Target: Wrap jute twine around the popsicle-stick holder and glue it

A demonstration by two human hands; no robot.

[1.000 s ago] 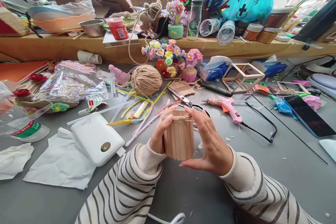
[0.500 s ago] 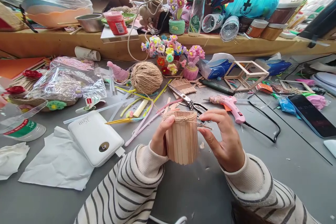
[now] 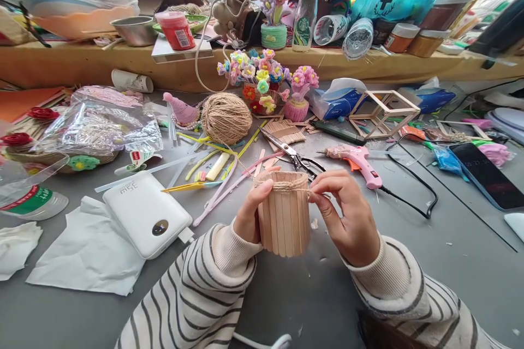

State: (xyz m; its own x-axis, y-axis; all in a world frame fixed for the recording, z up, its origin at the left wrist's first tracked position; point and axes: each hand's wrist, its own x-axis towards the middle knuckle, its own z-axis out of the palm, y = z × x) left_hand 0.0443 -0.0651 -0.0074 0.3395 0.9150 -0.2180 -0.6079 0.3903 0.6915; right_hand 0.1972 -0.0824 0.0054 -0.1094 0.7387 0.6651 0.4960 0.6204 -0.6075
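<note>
Pale and wooden, the stick-walled cup (image 3: 284, 223) was held upright above the grey tabletop (image 3: 295, 305), left hand (image 3: 249, 210) gripping its side, seemingly for steadiness; right hand (image 3: 347, 218) pinching brown jute twine (image 3: 291, 187) beside its rim, likely for tension. Silver black-handled scissors (image 3: 289, 151) and a pink glue gun (image 3: 362, 162) crowded just beyond.

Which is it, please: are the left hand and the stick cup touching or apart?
Touching: the head view shows the left hand gripping the stick cup, thumb against its side.
</note>
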